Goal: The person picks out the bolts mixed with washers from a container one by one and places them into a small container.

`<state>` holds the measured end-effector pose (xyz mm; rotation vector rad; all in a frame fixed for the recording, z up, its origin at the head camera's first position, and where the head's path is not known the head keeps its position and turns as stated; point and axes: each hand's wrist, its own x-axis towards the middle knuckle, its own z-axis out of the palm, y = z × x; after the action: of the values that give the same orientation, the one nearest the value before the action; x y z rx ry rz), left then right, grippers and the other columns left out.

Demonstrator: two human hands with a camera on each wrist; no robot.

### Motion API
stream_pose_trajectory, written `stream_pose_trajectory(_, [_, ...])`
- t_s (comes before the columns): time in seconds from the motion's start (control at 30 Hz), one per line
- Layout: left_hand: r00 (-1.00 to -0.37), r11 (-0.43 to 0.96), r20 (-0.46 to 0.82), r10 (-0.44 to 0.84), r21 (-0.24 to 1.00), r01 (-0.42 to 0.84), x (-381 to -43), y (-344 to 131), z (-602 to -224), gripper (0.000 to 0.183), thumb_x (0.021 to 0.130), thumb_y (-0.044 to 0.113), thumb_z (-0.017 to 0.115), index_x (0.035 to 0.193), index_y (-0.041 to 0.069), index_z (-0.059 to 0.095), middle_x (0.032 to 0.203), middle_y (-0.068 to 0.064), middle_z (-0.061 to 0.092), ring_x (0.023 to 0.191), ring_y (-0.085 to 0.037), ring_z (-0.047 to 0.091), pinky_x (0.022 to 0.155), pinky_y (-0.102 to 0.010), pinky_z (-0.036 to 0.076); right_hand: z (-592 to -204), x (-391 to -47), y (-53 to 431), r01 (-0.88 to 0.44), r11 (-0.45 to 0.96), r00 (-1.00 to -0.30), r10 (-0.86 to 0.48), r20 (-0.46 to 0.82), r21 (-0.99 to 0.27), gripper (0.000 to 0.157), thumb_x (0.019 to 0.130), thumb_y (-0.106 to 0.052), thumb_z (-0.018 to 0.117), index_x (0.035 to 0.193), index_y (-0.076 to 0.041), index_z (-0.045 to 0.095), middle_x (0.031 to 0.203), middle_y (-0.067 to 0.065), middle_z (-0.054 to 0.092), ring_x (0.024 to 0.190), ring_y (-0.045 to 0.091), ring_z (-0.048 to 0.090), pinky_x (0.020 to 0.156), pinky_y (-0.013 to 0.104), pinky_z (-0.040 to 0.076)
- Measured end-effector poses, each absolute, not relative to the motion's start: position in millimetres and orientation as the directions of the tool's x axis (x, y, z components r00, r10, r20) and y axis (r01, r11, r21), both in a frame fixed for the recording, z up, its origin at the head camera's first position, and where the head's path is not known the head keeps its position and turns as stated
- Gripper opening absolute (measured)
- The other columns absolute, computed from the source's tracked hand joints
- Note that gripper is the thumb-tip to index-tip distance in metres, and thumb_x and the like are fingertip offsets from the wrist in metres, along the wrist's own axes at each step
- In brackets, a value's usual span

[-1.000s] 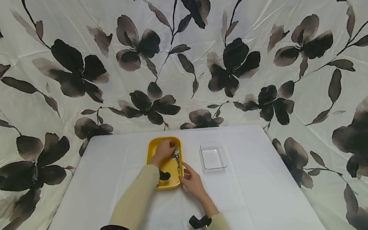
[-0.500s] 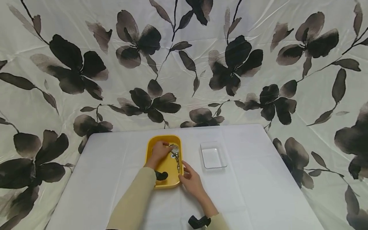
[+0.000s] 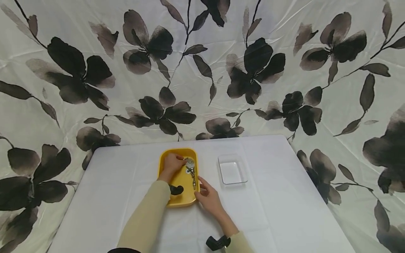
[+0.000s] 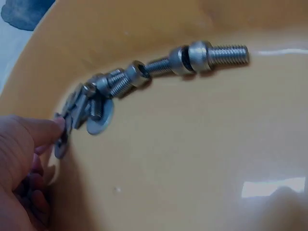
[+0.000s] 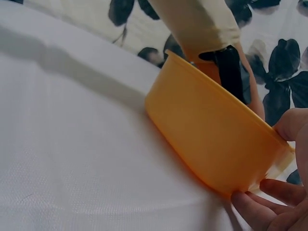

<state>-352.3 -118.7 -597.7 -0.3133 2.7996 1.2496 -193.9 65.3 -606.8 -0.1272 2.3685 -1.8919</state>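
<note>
My left hand point(image 3: 172, 163) reaches into a yellow tray point(image 3: 181, 201), at the far end of a row of metal hardware. In the left wrist view the thumb and fingers pinch a washer point(image 4: 60, 148) at the pile's edge. Beside it lie several socket head bolts point(image 4: 228, 54), strung along the tray wall, and another flat washer point(image 4: 101, 122). My right hand point(image 3: 210, 201) grips the tray's right side. The right wrist view has its thumb over the rim and its fingers low against the outer wall.
A clear square plastic container point(image 3: 232, 170) stands on the white table point(image 3: 278, 203), right of the tray. Behind the table hangs a floral cloth point(image 3: 259, 119).
My left hand has drawn back slightly to the left from over the pile, uncovering more of the washers and bolts. My right hand has stayed on the tray's side.
</note>
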Motion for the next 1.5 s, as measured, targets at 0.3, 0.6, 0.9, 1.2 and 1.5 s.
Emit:
stream_pose_trajectory(0.3, [-0.965,0.633,-0.156,-0.209,0.731,-0.255,-347,-118,-586,0.020,0.076,0.023,0.082,0.081,0.005,0.075,0.076,-0.005,0.068,0.069,-0.020,0.060,0.062,-0.029,0.049,-605,-193,61,-0.003,0.200,-0.991,-0.131,-0.024,-0.980,0.060,0.090,-0.018,0.066,0.146,-0.020,0.045,0.125,0.018,0.059,0.099,0.025,0.064,0.073,0.029,0.055])
stream_pose_trajectory(0.6, [-0.977,0.679,-0.135,-0.163,0.703,-0.211,-342,-124,-588,0.017,0.075,0.023,0.078,0.070,0.007,0.075,0.062,0.000,0.064,0.058,-0.017,0.058,0.053,-0.027,0.046,-610,-192,59,0.022,0.204,-0.991,-0.129,-0.049,-0.979,0.060,0.090,-0.018,0.066,0.146,-0.021,0.045,0.124,0.017,0.059,0.096,0.021,0.065,0.072,0.028,0.055])
stream_pose_trajectory(0.9, [-0.986,0.683,-0.127,-0.109,0.711,-0.167,-335,-128,-573,0.018,0.076,0.023,0.080,0.083,0.007,0.077,0.071,-0.002,0.067,0.065,-0.018,0.058,0.058,-0.027,0.048,-601,-191,60,-0.024,0.175,-0.991,-0.132,0.001,-0.984,0.059,0.092,-0.015,0.065,0.147,-0.015,0.044,0.122,0.020,0.059,0.099,0.027,0.064,0.071,0.030,0.055])
stream_pose_trajectory(1.2, [-0.996,0.713,-0.066,-0.063,0.695,-0.091,-325,-123,-551,0.013,0.077,0.022,0.079,0.082,0.010,0.077,0.079,-0.003,0.066,0.070,-0.021,0.054,0.061,-0.030,0.045,-602,-196,59,-0.020,0.211,-0.992,-0.127,-0.007,-0.977,0.058,0.093,-0.017,0.064,0.147,-0.020,0.044,0.123,0.017,0.060,0.100,0.024,0.064,0.073,0.028,0.055])
stream_pose_trajectory(1.5, [-1.000,0.683,0.015,-0.012,0.731,0.003,-306,-124,-547,0.012,0.077,0.021,0.078,0.080,0.010,0.077,0.084,-0.004,0.066,0.083,-0.023,0.055,0.076,-0.037,0.047,-604,-189,60,-0.052,0.256,-0.993,-0.120,0.021,-0.965,0.057,0.093,-0.019,0.063,0.147,-0.018,0.044,0.121,0.015,0.062,0.102,0.024,0.063,0.083,0.034,0.052])
